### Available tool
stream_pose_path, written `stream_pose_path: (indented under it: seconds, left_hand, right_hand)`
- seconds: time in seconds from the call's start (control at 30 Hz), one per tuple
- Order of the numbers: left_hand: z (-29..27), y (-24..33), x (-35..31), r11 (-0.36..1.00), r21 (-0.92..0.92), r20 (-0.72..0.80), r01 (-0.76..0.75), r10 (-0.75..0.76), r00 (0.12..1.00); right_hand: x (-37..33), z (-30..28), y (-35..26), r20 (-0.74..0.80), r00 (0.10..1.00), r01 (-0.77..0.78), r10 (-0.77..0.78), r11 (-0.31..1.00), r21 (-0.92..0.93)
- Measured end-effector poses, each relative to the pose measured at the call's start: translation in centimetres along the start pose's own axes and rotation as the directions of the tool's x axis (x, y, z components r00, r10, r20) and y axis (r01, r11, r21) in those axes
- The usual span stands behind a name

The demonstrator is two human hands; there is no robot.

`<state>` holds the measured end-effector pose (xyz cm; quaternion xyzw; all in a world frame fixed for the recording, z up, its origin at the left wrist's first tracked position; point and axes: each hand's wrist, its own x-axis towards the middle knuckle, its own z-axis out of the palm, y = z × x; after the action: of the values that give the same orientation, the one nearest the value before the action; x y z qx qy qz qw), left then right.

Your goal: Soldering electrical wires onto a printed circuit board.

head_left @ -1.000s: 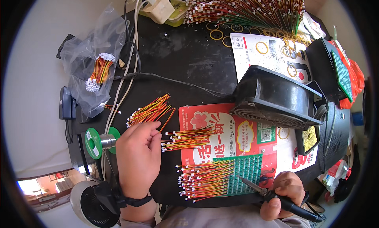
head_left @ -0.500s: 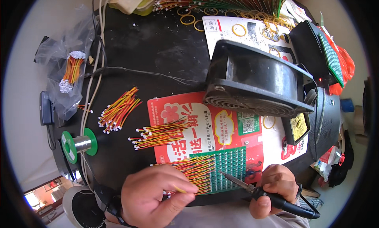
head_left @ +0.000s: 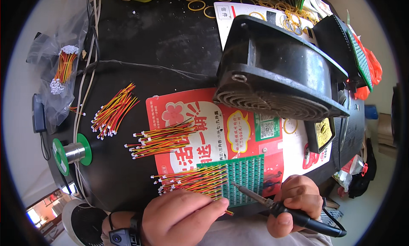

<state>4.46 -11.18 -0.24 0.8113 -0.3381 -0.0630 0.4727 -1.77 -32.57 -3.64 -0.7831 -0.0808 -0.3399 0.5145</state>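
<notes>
My right hand (head_left: 298, 203) is closed around the black handle of a soldering iron (head_left: 254, 196), whose tip points left over a green circuit board panel (head_left: 248, 177). Rows of red, yellow and black connector wires (head_left: 194, 178) lie over the left part of the panel, their white plugs to the left. At the panel's lower edge my left hand (head_left: 183, 218) pinches a thin wire (head_left: 229, 212); its coloured end sticks out past the fingertips, and the hand hides the rest. Another batch of wires (head_left: 164, 139) rests on the red printed sheet (head_left: 159, 111) above.
A large black fan (head_left: 279, 71) stands behind the panel, beside a tray with a yellow sponge (head_left: 324, 135). To the left are a loose wire pile (head_left: 114, 111), a solder spool (head_left: 73, 153), cables and a plastic bag (head_left: 47, 71) with a wire bundle. Rubber bands (head_left: 294, 24) lie at the back.
My left hand has moved right, bringing the wire to the panel's lower edge. The right hand and soldering iron have barely moved. The whole view has shifted slightly.
</notes>
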Motion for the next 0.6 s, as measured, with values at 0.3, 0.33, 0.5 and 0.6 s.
stream_pose_path:
  seconds: [0.3, 0.33, 0.5, 0.6]
  left_hand:
    - [1.5, -0.1, -0.2, 0.919, 0.362, 0.046, -0.158, 0.152, 0.987]
    - [1.5, 0.0, -0.2, 0.914, 0.374, 0.033, -0.158, 0.157, 0.987]
    - [1.8, -0.2, 0.2, 0.912, 0.374, 0.053, -0.167, 0.159, 0.986]
    - [1.9, -0.1, 0.1, 0.91, 0.391, 0.046, -0.141, 0.134, 0.99]
  right_hand:
    - [0.3, -0.1, -0.2, 0.044, 0.999, 0.008, -0.008, 1.0, 0.002]
    - [0.3, 0.0, -0.3, 0.045, 0.999, 0.006, -0.007, 1.0, 0.012]
    - [0.1, -0.1, -0.1, 0.037, 0.999, 0.013, -0.012, 1.0, -0.019]
    - [0.2, 0.0, -0.2, 0.033, 0.999, 0.003, -0.002, 1.0, -0.023]
